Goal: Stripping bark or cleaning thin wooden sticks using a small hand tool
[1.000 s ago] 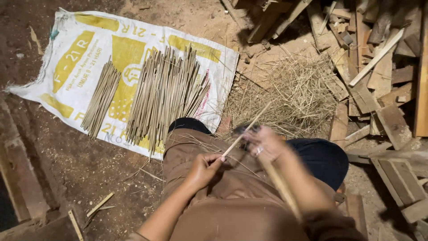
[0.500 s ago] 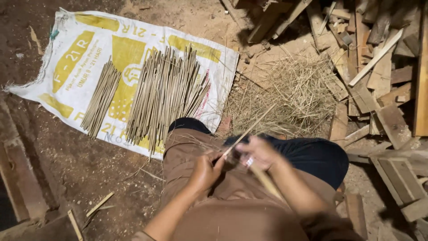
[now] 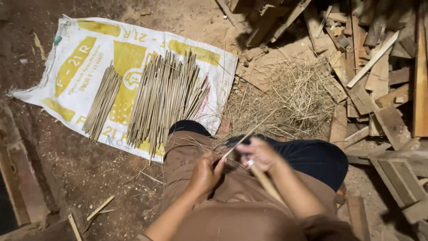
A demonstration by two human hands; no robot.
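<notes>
A white sack with yellow panels lies flat on the dirt floor, carrying two bundles of sticks. Over our lap, our left hand pinches a thin stick that slants up to the right; our right hand is closed on a handle, though blurred. Since a second ago the right hand has slid closer to the left. Straw and wood scraps lie to the right.

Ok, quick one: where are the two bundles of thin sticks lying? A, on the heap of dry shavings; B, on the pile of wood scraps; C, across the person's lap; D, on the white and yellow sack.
D: both stick bundles, the small bundle and the large bundle, lie on the white and yellow sack spread on the dirt floor.
</notes>
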